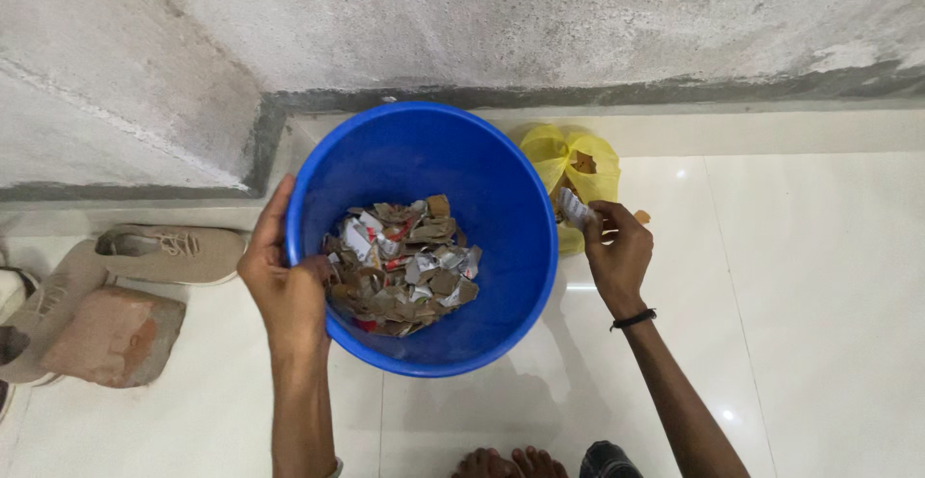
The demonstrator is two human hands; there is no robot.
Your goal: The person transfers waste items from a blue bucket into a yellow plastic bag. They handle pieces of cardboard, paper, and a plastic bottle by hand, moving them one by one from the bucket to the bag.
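A blue plastic bucket [501, 237] stands on the white tiled floor and holds several torn scraps of brown cardboard and printed paper [405, 266]. My left hand [284, 280] grips the bucket's left rim, thumb inside. My right hand [617, 247] is just outside the bucket's right side, pinching a small scrap of white paper [575, 208] above a yellow plastic bag [568, 165]. The bag sits open against the bucket, partly hidden behind it. A black band is on my right wrist.
A grey concrete wall [482, 25] rises right behind the bucket. A pair of beige shoes [164, 252] and a reddish brick [116, 333] lie at the left. My toes [511, 462] show at the bottom edge.
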